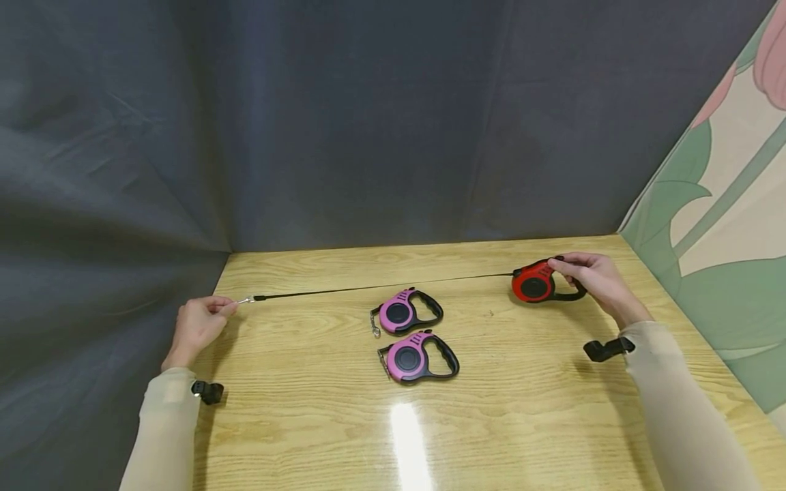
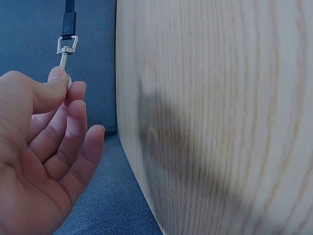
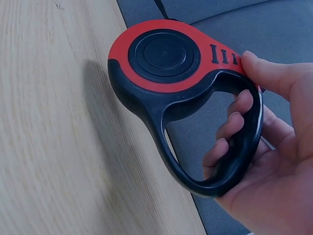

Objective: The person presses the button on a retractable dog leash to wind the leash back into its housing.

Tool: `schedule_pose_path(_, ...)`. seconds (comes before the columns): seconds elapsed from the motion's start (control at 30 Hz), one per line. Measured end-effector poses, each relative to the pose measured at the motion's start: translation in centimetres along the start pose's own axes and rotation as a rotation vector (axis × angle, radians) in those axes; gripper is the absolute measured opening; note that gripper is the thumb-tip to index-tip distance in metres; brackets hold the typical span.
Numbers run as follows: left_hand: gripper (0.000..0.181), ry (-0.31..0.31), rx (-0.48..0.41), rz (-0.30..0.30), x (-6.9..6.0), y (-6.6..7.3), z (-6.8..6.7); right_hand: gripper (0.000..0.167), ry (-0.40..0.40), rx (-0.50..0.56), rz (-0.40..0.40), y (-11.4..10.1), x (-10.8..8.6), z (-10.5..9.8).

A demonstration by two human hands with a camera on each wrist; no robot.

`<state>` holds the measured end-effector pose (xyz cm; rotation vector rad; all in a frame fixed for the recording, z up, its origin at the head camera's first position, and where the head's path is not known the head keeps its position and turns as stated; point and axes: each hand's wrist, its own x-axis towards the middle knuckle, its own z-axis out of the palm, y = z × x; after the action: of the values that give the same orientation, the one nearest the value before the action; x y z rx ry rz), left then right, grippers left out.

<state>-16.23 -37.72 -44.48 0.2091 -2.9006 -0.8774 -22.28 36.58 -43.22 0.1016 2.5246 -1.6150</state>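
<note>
My right hand (image 1: 591, 278) grips the black handle of a red retractable dog leash (image 1: 531, 283) above the table's right side. In the right wrist view its fingers curl through the handle loop (image 3: 247, 142), and the thumb lies on the red casing. A thin black cord (image 1: 344, 290) runs out of the casing, stretched nearly straight to the left. At its far end my left hand (image 1: 198, 326) pinches the metal snap hook (image 1: 248, 299) between thumb and forefinger. The left wrist view shows the hook's swivel (image 2: 66, 46) above the fingertips; the hook's lower part is hidden.
Two pink and black retractable leashes, an upper one (image 1: 399, 314) and a lower one (image 1: 408, 358), lie mid-table with their hooks to the left. Behind the wooden table (image 1: 307, 409) hangs a dark grey curtain (image 1: 368, 136). A flowered panel (image 1: 724, 225) borders the right side.
</note>
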Motion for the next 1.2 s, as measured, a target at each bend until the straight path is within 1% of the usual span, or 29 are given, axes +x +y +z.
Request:
schedule_pose_path(0.27, 0.030, 0.024, -0.002, 0.003, 0.1, 0.3, -0.1, 0.036, -0.008, -0.025, 0.007, 0.0, 0.1, 0.1)
schedule_pose_path(0.33, 0.029, 0.024, -0.009, -0.001, 0.0, 0.5, -0.1, 0.036, -0.011, -0.026, 0.010, 0.0, 0.1, 0.2)
schedule_pose_path(0.47, 0.029, 0.018, -0.022, -0.003, 0.0, 0.9, 0.1, 0.041, -0.017, -0.029, 0.016, -0.1, 0.1, 0.5)
schedule_pose_path(0.63, 0.027, 0.022, -0.016, -0.004, 0.1, 0.9, 0.3, 0.046, -0.030, -0.042, 0.015, -0.3, 0.1, 0.8)
schedule_pose_path(0.93, 0.026, 0.037, -0.028, 0.012, 0.3, 1.0, 0.5, 0.047, -0.034, -0.052, 0.020, -0.4, 0.3, 0.7)
schedule_pose_path(1.2, 0.026, 0.032, -0.034, 0.019, 0.4, 1.5, 0.7, 0.049, -0.045, -0.058, 0.037, -0.6, 0.9, 1.3)
